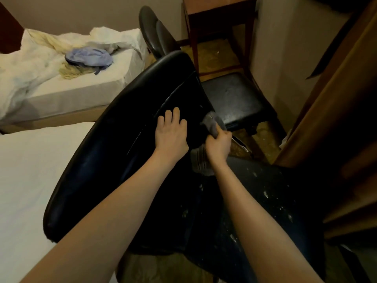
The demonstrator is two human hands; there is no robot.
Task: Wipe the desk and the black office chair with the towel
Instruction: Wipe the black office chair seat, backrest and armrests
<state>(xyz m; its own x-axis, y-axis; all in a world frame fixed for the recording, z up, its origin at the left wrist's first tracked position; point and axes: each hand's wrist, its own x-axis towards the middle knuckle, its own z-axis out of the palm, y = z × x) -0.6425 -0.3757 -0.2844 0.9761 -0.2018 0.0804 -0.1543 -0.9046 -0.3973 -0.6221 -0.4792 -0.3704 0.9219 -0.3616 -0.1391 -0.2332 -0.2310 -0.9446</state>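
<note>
Head view, looking down over both forearms.

Black office chair (122,139): we see its glossy backrest tilted across the middle of the frame, running from lower left to upper right. Its seat (265,201) lies lower right, dark and speckled with pale flecks.

Left grip (170,132): released. The palm lies flat on the backrest with the fingers straight and slightly spread, their tips just beside a stitched seam.

Right grip (218,146): clenched round the grey towel (213,124). We note one bunched end pushing out above the fist against the right edge of the backrest. Another end hangs below the wrist, over the gap between backrest and seat. The two hands are near each other but apart.

Surroundings:
- A wooden chair (232,99) with a black padded seat stands just beyond the towel, close to the wall.
- A second dark chair back (155,31) rises behind the office chair's top edge.
- The near bed (30,170), white-sheeted, is at left.
- The far bed (85,88) beyond it carries crumpled white linen, a pale yellow cloth and a blue cloth (89,56).
- The patterned floor (218,56) shows under the wooden chair.
- Brown wooden furniture (336,119) fills the right edge. We cannot tell whether this is the tabletop.
</note>
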